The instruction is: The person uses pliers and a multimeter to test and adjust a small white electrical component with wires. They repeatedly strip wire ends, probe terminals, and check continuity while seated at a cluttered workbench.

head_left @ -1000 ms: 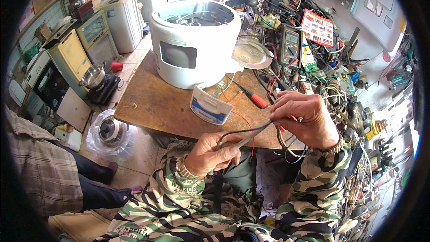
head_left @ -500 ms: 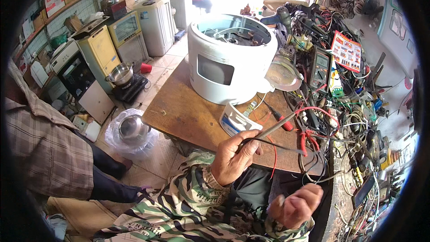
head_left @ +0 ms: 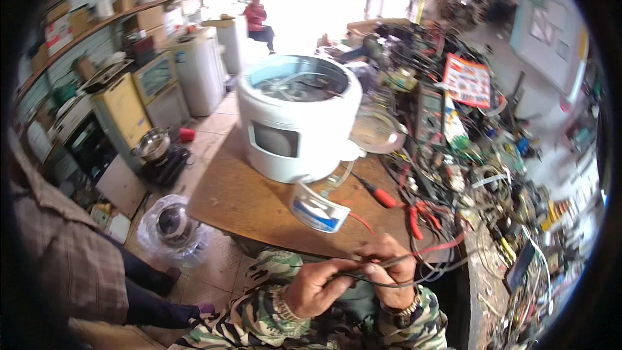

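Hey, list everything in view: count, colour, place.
Tub: 1, white, on table
Table: 1, brown, centre
Panel: 1, white-blue, before tub
Tool: 1, red, right of panel
Pliers: 1, red, table's right edge
Clutter: uncountable, mixed, right side
Sheet: 1, red-white, on clutter
Pot: 1, silver, on hotplate
Hotplate: 1, black, left
Cup: 1, red, beside hotplate
Bag: 1, clear, left floor
Appliances: several, mixed, back left
Shelves: several, brown, upper left
People: 2, plaid at left, red at back
Wires: several, red and dark, in grips
Left grip: 1, bare, lower middle
Right grip: 1, bare, beside left
Sleeves: 2, camouflage, lower edge
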{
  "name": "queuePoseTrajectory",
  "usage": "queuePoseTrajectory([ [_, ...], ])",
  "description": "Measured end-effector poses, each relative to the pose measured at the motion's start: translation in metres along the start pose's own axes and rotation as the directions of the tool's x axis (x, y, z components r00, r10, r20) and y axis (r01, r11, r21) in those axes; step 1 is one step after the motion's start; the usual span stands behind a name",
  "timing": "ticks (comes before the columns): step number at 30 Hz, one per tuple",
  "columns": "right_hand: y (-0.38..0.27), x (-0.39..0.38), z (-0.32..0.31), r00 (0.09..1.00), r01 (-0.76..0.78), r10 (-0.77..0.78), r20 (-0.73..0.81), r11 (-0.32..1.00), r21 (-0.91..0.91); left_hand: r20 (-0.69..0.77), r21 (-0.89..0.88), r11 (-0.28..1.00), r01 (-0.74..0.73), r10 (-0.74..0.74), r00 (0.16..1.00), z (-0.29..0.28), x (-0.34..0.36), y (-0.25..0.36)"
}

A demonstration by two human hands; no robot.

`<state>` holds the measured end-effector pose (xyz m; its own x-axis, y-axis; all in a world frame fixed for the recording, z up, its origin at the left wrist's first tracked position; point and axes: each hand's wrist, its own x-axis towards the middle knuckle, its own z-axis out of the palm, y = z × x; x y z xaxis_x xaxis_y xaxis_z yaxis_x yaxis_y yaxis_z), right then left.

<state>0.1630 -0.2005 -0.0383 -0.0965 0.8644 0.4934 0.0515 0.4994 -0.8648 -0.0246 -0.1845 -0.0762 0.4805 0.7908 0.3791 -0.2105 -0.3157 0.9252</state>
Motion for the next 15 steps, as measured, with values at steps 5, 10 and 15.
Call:
queuePoseTrajectory([
  [5, -0.004, 0.008, -0.003, 0.908, -0.398, 0.413, 0.075, 0.903, -0.161, -0.208, -0.167, 0.927, 0.337, -0.367, 0.907, -0.013, -0.018, 0.002],
  [10, 0.009, -0.019, -0.018, 0.838, -0.545, 0.542, 0.067, 0.823, 0.160, -0.206, 0.134, 0.986, 0.095, -0.066, 0.976, -0.016, -0.017, -0.009],
  [15, 0.029, -0.030, -0.020, 0.938, -0.324, 0.271, 0.218, 0.906, 0.272, -0.040, 0.127, 0.968, 0.214, -0.211, 0.977, -0.005, -0.018, 0.000],
])
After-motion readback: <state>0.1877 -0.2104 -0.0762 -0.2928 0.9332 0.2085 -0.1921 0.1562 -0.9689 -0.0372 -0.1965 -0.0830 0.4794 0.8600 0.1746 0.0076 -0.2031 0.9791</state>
